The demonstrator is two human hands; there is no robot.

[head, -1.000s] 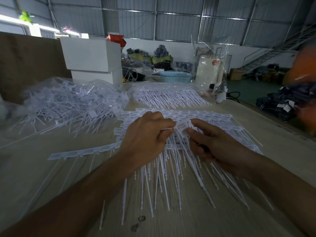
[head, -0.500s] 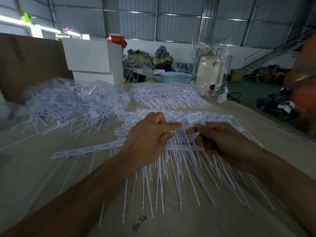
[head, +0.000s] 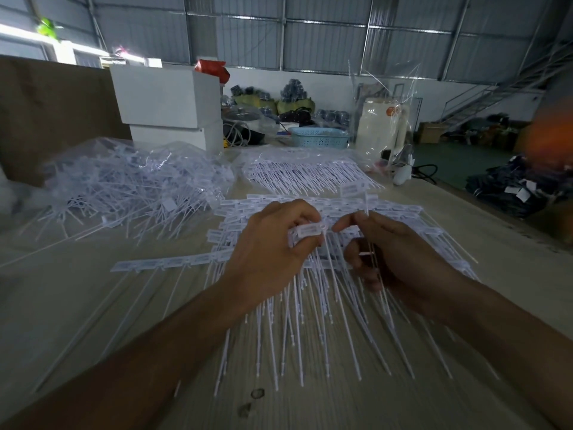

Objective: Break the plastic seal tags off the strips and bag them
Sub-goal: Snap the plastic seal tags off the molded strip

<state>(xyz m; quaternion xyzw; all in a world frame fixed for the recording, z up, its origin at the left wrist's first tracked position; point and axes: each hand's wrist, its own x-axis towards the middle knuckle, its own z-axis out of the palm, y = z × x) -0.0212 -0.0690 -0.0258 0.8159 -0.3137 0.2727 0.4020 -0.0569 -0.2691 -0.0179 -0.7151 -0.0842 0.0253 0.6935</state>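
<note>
Tabletop (head: 77, 305): pale wooden surface filling the near and middle view, carrying all the seal stock
Loose pile (head: 130, 187): far left, a big tangled heap of white seal tags lying partly in clear plastic; these look already broken off, though whether the bag is closed I cannot tell
Bagged bundle (head: 310, 172): far centre, tags lying in a neat row under clear film, likely a finished or nearly finished bag
Strips (head: 325, 305): centre, a thick stack of tags joined head to head in rows, heads on the far side, thin tails fanning toward the near edge; one strip (head: 161, 263) juts out to the left of the stack
Left hand (head: 269, 243): fingers curled, pinching the head end of a strip, one tag head (head: 310, 229) showing at the fingertips
Right hand (head: 400, 249): just right of the left hand, fingers curled round a few separated tags, one tail end poking up past the thumb
Progress: judged from the piles, a good share is done; the stack under the hands is still large, so plenty of snapping and bagging remains
Step in hand: apparently breaking single tags off the held strip
</note>
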